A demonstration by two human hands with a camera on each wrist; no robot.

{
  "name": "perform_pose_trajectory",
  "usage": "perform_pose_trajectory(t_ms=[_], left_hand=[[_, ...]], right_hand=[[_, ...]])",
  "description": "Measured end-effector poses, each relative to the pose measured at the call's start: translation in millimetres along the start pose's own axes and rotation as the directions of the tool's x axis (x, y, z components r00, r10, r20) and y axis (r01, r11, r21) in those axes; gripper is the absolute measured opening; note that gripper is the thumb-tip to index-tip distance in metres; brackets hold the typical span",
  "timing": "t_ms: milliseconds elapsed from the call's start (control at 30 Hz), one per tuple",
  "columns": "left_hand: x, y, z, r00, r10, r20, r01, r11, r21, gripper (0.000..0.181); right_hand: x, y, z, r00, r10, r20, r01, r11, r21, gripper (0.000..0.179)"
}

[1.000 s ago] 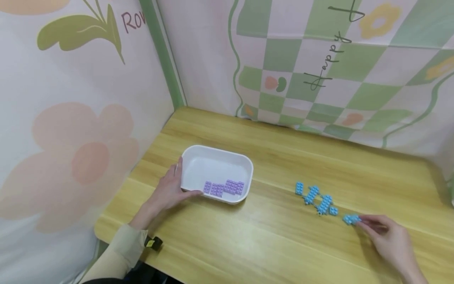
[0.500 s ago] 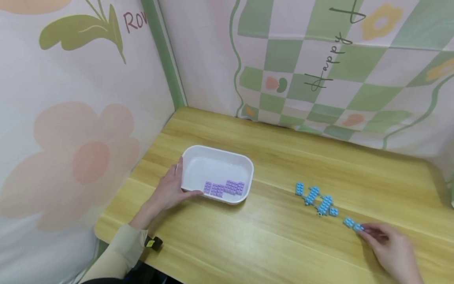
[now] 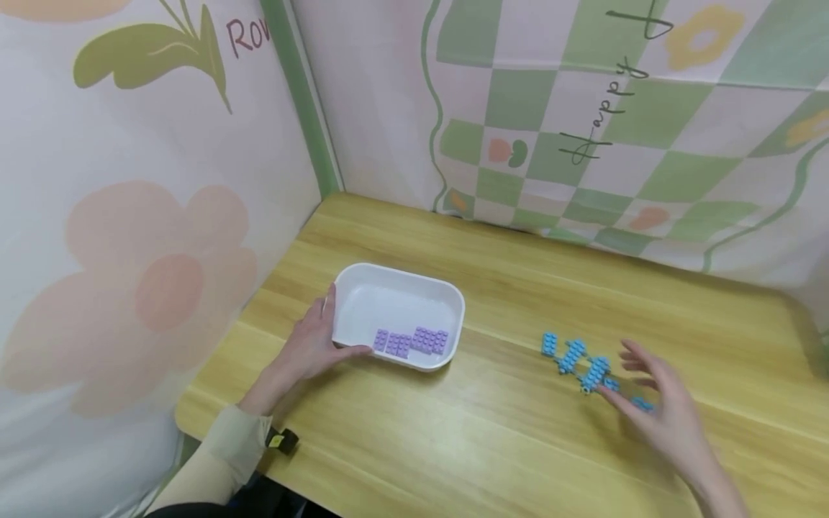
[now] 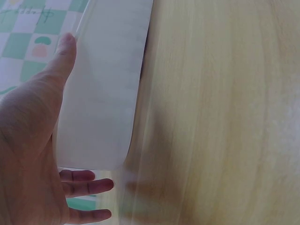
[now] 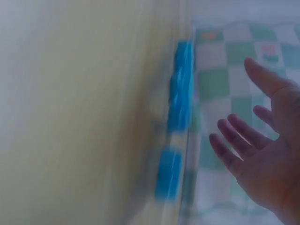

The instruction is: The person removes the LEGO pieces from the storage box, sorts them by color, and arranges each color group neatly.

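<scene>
A white tray [image 3: 398, 292] stands on the table, with several purple building bricks [image 3: 430, 340] along its near side. My left hand [image 3: 312, 344] rests against the tray's near left corner, thumb along the near wall and fingers at the left end. In the left wrist view those fingers [image 4: 89, 188] look fairly straight. On the right lie several blue building bricks [image 3: 594, 374], most in a slanting row. Over the row's near end is my right hand [image 3: 667, 406], fingers spread and holding nothing. It partly hides the nearest blue bricks. The right wrist view shows the blue bricks blurred.
The wooden table [image 3: 492, 439] meets a white wall hanging on the left and a green checked cloth [image 3: 583, 155] at the back. A black band with a yellow mark [image 3: 282, 440] is at my left wrist, near the table's front edge.
My right hand has let go of a small blue brick at the row's near end, then moved left and up over the row with its fingers spread. The left hand has stayed at the tray.
</scene>
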State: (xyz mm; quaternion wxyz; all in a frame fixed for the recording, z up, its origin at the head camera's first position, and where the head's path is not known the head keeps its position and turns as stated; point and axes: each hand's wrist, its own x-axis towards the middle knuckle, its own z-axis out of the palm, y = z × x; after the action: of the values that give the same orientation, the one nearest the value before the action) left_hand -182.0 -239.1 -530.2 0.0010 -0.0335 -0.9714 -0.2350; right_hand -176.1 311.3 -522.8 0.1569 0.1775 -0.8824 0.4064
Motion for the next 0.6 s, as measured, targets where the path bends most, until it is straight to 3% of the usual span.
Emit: perform_pose_trajectory(t_ms=[233, 433, 600], left_hand=[[-1.7, -3.0, 0.9, 1.0, 0.003, -0.009, -0.003, 1.0, -0.01, 0.144], [-1.1, -4.9, 1.3, 1.0, 0.009, -0.007, -0.009, 1.0, 0.002, 0.143], [-0.9, -4.8, -0.3, 1.0, 0.013, -0.02, -0.013, 1.0, 0.007, 0.143]], right_hand=[[50.2, -60, 67, 0.984, -0.149, 0.094, 0.128, 0.97, 0.205, 0.103], [82.1, -89, 119, 0.955, -0.194, 0.223, 0.126, 0.95, 0.287, 0.107], [99.1, -107, 148, 0.924, -0.226, 0.308, 0.128, 0.943, 0.307, 0.101]])
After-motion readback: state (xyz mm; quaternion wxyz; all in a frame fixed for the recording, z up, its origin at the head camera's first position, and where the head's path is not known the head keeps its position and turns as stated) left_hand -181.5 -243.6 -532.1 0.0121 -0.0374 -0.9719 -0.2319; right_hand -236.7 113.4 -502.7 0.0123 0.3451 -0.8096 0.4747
